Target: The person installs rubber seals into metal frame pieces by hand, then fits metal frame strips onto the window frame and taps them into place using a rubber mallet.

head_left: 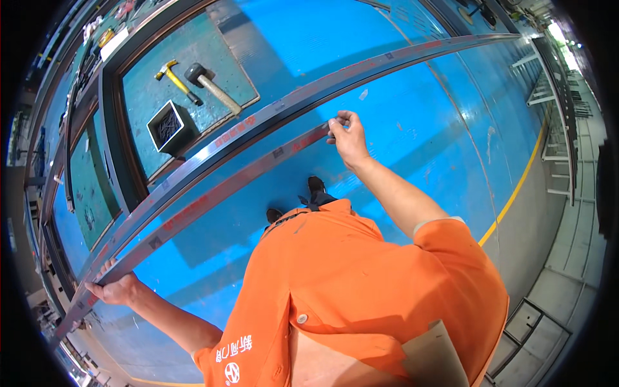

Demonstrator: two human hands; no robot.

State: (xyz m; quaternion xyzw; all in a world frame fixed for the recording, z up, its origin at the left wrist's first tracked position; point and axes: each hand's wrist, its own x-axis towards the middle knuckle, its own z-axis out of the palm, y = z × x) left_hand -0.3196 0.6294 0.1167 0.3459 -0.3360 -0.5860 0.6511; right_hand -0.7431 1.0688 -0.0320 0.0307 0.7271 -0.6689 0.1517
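Observation:
A long, narrow metal profile strip (219,188) with red-marked film slants from lower left up to the middle. My left hand (116,287) is closed round it near its lower left part. At its upper right end, my right hand (348,137) pinches the tip between thumb and fingers. Just beyond it, roughly alongside, runs the near rail of a large dark metal frame (284,106). Inside the frame, on a green board (213,58), lie a yellow-handled claw hammer (177,82), a mallet (213,88) with a pale handle, and an open box (173,129) of dark, thin pieces.
Blue floor (412,129) spreads under and beyond the frame, with a yellow line (516,193) at the right. A rack (558,109) stands at the far right. More tools and parts (106,39) crowd the upper left. My shoes (316,185) are below the strip.

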